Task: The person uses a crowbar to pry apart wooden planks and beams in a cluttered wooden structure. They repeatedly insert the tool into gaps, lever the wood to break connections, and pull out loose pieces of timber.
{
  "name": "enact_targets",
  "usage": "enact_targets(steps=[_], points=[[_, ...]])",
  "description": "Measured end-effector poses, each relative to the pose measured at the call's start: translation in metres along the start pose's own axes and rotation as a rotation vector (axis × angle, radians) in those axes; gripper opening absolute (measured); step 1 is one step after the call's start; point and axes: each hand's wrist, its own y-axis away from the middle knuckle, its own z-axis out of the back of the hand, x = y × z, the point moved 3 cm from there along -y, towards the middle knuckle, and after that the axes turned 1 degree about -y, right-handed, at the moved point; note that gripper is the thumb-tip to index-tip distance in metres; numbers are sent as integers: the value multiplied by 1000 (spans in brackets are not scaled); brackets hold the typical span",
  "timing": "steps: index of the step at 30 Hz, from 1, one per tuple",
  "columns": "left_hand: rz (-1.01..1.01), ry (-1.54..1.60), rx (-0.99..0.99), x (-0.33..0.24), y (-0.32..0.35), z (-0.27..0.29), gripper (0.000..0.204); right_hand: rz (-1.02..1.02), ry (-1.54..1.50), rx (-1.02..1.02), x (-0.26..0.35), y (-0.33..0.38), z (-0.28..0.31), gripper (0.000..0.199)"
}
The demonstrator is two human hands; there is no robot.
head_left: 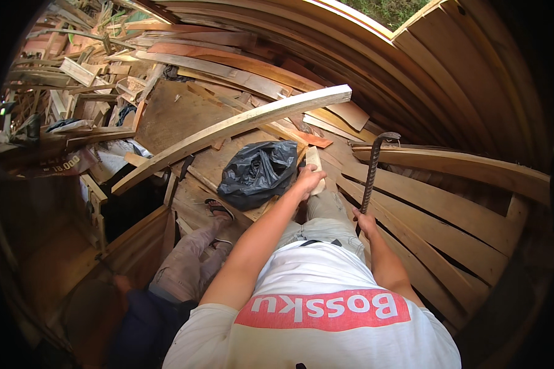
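At left, a co-worker's legs (188, 261) stretch near a black plastic bag (252, 175). Just right of it, the left hand (311, 179) grips a short wood block (314, 158). Further right, the right hand (365, 222) wraps a bent metal bar (372, 169), apart from the block. Both are already in hand; how much work remains, I cannot tell.

We see a white short-sleeved T-shirt (329, 267) on the wearer, its fabric gathered in soft wrinkles toward the waist. Across it we find a red rectangular panel (271, 325) with bold white lettering, upside down from our view. Below the hem we make out greyish-khaki trousers (326, 209), creased along the leg, with a dark strip (320, 243) at the waist. We note that the left hand (311, 179) and right hand (365, 221) are bare, as are both forearms (252, 246).
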Motion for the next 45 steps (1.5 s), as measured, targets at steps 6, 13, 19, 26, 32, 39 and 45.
enact_targets(steps=[6,13,19,26,32,39,45], points=[[-110,234,96,-61,-4,-27,60,4,-35,-13,-10,-2,6,43],[-437,141,394,-132,48,2,56,-15,-37,-25,-17,-15,7,43],[-300,337,-99,-86,31,103,33,-22,-18,16,-13,-29,4,45],[-760,-602,-881,-95,24,202,59,-14,-1,44,14,-22,3,46],[-424,-1145,-863,-91,-2,235,81,13,12,43,24,-8,1,47],[-265,-1342,-857,-83,-11,263,75,-9,-92,44,3,-8,5,37],[-423,-1450,-772,-85,-13,276,71,25,-90,13,-3,-9,12,40]])
